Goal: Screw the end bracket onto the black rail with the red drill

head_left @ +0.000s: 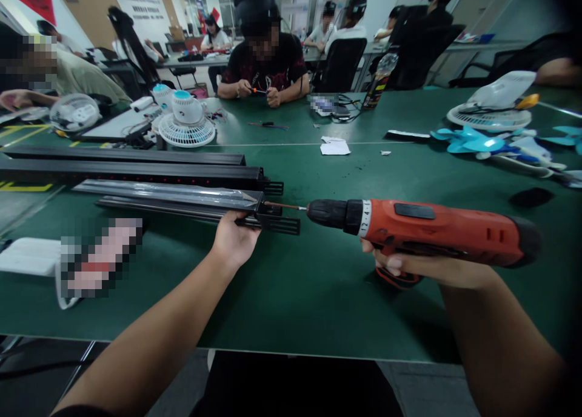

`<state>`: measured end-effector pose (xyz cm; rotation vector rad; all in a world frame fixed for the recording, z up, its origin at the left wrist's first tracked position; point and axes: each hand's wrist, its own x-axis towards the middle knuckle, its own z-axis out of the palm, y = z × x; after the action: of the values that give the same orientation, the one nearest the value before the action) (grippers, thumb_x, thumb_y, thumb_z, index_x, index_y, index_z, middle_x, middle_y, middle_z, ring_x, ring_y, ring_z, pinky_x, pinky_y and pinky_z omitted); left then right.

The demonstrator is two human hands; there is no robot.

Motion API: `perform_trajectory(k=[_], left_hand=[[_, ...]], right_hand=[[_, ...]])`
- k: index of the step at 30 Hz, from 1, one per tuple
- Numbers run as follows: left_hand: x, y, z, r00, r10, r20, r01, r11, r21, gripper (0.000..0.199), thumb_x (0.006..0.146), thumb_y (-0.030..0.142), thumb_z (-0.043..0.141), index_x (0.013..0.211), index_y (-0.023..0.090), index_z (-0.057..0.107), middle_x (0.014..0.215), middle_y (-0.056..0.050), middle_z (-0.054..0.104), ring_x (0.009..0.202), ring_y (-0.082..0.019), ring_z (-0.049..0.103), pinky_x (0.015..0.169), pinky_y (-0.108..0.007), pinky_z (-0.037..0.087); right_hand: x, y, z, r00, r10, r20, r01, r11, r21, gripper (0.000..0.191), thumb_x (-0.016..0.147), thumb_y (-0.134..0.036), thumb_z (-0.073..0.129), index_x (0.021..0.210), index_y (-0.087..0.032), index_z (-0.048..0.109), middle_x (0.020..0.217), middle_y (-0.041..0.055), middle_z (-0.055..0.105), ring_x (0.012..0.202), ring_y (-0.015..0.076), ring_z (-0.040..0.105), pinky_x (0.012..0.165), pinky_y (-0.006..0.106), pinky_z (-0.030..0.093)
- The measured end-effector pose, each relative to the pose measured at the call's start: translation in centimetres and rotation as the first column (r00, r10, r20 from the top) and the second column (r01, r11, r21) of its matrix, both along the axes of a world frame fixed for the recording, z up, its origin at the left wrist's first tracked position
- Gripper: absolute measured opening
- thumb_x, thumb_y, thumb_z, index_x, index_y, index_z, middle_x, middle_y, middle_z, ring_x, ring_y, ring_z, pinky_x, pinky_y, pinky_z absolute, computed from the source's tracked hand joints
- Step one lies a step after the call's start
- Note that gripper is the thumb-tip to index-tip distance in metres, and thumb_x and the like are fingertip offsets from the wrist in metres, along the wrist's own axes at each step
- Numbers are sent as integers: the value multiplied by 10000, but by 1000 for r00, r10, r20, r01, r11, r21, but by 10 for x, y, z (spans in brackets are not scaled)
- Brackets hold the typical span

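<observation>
My right hand [409,265] is wrapped round the grip of a red and black cordless drill [445,226], its chuck pointing left. From the chuck a long thin bit [291,207] reaches to the end of a long black profile [182,194] with clear film on top. Whether the bit tip is inside the profile's end I cannot tell. My left hand [236,241] grips this profile near its right end, fingers partly hidden beneath it. A slotted black piece [284,224] sticks out at that end.
Two more long black profiles [136,171] lie behind. A white fan [186,129] stands at the back left; light-blue fan blades [473,141] lie at the right. White paper [335,146] and a bottle [379,80] are farther back. A co-worker [266,59] sits opposite.
</observation>
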<state>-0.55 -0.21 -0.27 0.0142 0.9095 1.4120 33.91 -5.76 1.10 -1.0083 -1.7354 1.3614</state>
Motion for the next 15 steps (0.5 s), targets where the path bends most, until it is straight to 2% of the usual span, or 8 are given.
perform_trajectory(k=[4,8,12,15], left_hand=[[1,0,0,1000,-1,6,1,1000,8,484,853,48,544,1277,145,758,934,-80,848,805,-209,806,826,-297,665],[-2,2,-7,1000,-10,-2,11,999,32,484,802,49,573,1231,168,763,941,-60,845,820,-210,807,874,-318,660],[-6,5,-12,1000,-16,-2,16,999,43,385,797,45,588,1115,192,748,922,-49,828,833,-205,792,867,-315,658],[-5,4,-10,1000,-15,-6,15,999,37,330,788,49,580,1039,206,726,904,-52,818,844,-214,792,872,-324,664]], right_hand=[[-2,-1,-2,999,-24,-24,24,1000,5,199,969,-351,947,1135,-245,921,686,3,706,521,141,588,411,220,504],[-8,-3,-3,999,-27,-43,28,999,28,183,964,-369,949,1103,-254,921,663,-6,688,483,127,556,388,217,475],[-5,-2,-3,998,-23,-51,25,999,38,171,960,-345,951,1099,-253,916,685,-2,698,493,127,562,388,215,493],[-1,-1,-4,999,5,-43,-5,1000,-4,176,967,-302,948,1131,-247,921,757,21,742,535,135,617,428,222,549]])
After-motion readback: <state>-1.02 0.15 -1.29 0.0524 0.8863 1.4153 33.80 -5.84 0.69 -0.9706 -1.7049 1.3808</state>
